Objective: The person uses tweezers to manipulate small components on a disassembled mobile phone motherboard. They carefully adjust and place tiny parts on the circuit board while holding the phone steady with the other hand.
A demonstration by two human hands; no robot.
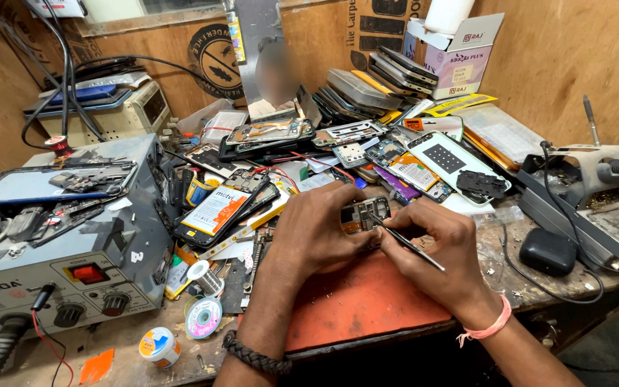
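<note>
Head view: left hand (pixel 317 233) grips a small circuit board (pixel 364 214) just above the red mat (pixel 356 304) on the worktop (pixel 130 344); right hand (pixel 438 247) pinches tweezers (pixel 404 242), tip on board; best w/ board held steady, light tip pressure.
</note>
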